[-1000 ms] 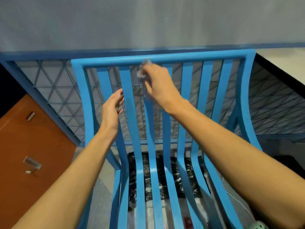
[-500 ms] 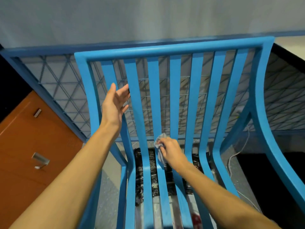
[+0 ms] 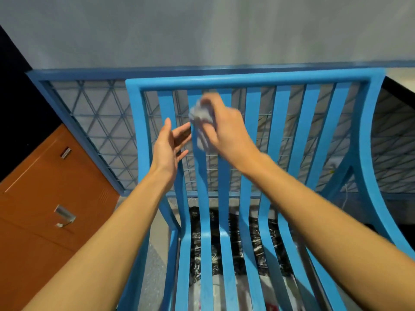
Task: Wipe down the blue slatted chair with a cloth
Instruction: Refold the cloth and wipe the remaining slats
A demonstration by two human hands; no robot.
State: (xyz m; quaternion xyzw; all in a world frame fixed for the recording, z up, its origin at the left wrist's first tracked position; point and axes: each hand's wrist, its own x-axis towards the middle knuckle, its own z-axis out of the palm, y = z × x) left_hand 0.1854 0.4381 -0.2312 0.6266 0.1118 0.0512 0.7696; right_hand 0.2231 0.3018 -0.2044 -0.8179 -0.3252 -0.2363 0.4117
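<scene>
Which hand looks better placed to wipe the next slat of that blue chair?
The right hand, probably. It already grips the cloth against a back slat of the blue chair, just under the top rail. The left hand is open and empty beside it, holding nothing to wipe with.

Two bare forearms, no sleeves in view. The left hand (image 3: 167, 149) and right hand (image 3: 226, 129) carry no rings or watch.
</scene>
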